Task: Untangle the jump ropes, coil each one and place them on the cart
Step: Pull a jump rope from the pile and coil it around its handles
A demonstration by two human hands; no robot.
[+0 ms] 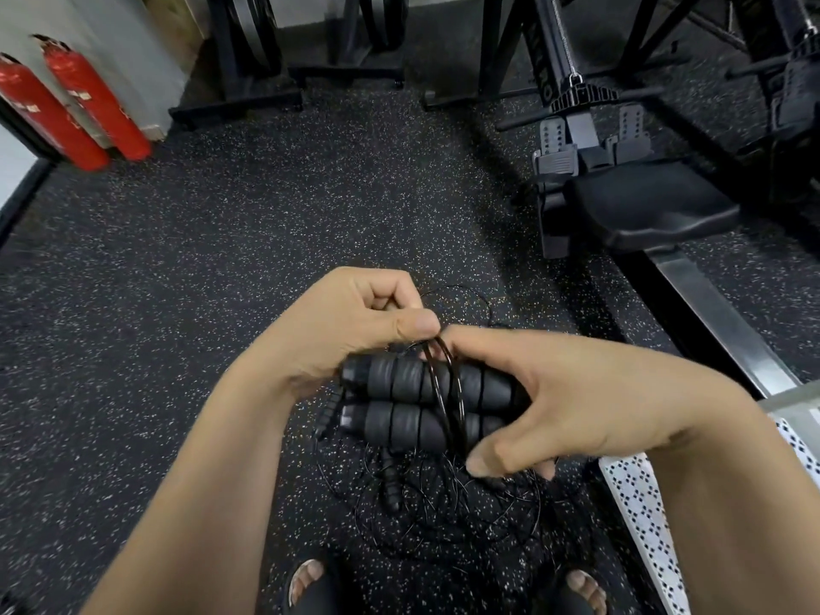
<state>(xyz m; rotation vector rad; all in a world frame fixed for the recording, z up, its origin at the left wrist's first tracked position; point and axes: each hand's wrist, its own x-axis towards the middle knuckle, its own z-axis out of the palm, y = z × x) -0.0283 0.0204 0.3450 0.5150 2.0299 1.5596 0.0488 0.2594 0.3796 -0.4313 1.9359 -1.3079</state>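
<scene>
the right grip (554, 401) holds two black handles (399, 379) side by side, lying level, one above the other in the view. its fingers curl round their right ends and the thumb sits underneath. a thin black cord (448, 392) is looped a few times round the middle of both handles. the left grip (355, 321) is closed in a pinch, thumb against the bent forefinger, with the cord caught between them just above the upper handle and beside the right forefinger. the other left fingers are curled into the palm.

under the hands a tangle (443, 503) of more thin black cord lies on the speckled floor (222, 259), with another ribbed handle (390, 486) in it. two feet (306, 579) in open sandals stand at the near edge of the tangle. a rower (643, 206) with a black seat stands to the right, and two red cylinders (75, 108) lean by the wall at far left. a white patterned panel (639, 503) shows at lower right; what it belongs to cannot be told.
</scene>
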